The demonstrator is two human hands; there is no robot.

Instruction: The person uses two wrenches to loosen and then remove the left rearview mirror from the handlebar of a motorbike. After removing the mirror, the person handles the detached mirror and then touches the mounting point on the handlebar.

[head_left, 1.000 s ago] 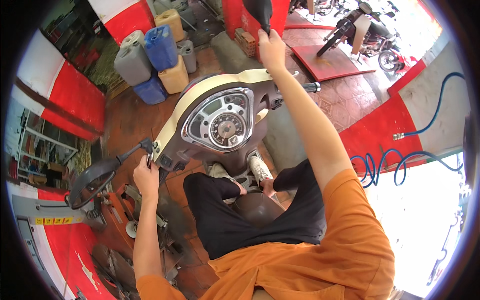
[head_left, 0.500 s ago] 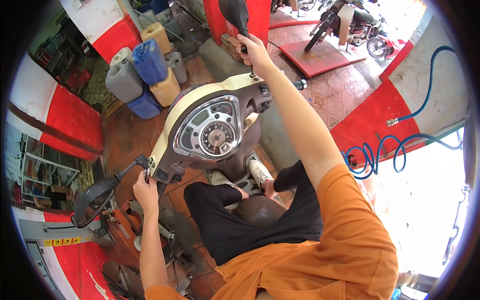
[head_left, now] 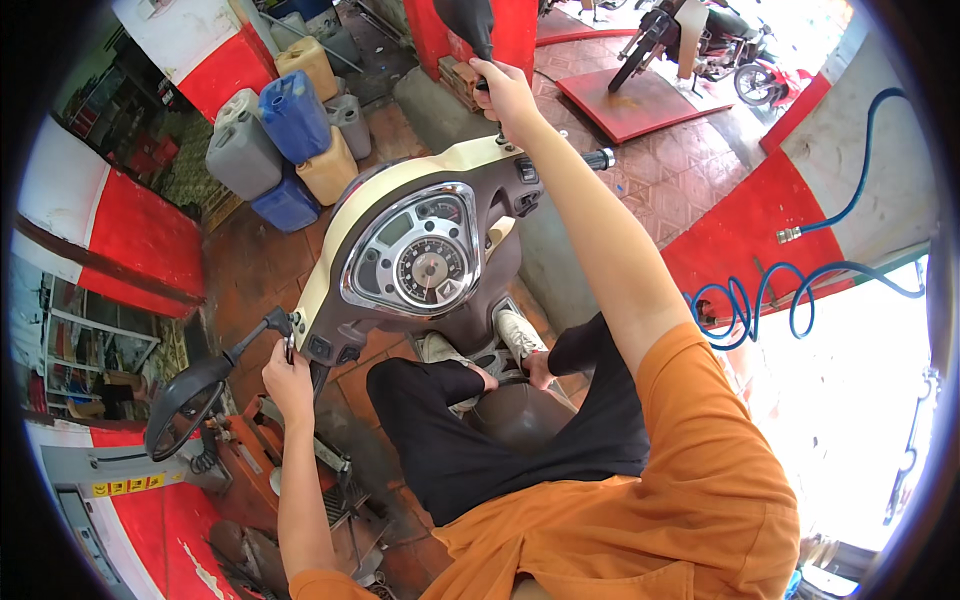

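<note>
I sit astride a scooter with a cream and brown handlebar cover (head_left: 355,215) and a round-dialled instrument panel (head_left: 428,268). My right hand (head_left: 508,100) reaches far forward, its fingers closed round the stem of the right mirror (head_left: 466,24). That mirror's threaded foot stands at the cover near the right grip (head_left: 598,159). My left hand (head_left: 288,385) is closed just below the foot of the left mirror (head_left: 186,400), at the left end of the handlebar. A thin shiny metal piece shows at its fingertips; its kind is unclear, and the hand hides most of it.
Grey, blue and yellowish jerrycans (head_left: 293,115) are stacked ahead on the left. Farther right, a motorcycle (head_left: 690,45) stands by a red platform (head_left: 640,100). A coiled blue air hose (head_left: 765,300) hangs on the right. Beside my left arm is an orange metal stand (head_left: 245,455).
The view has shifted slightly. My right hand and the right mirror sit a little higher and more to the left in the picture. Both hands keep their holds.
</note>
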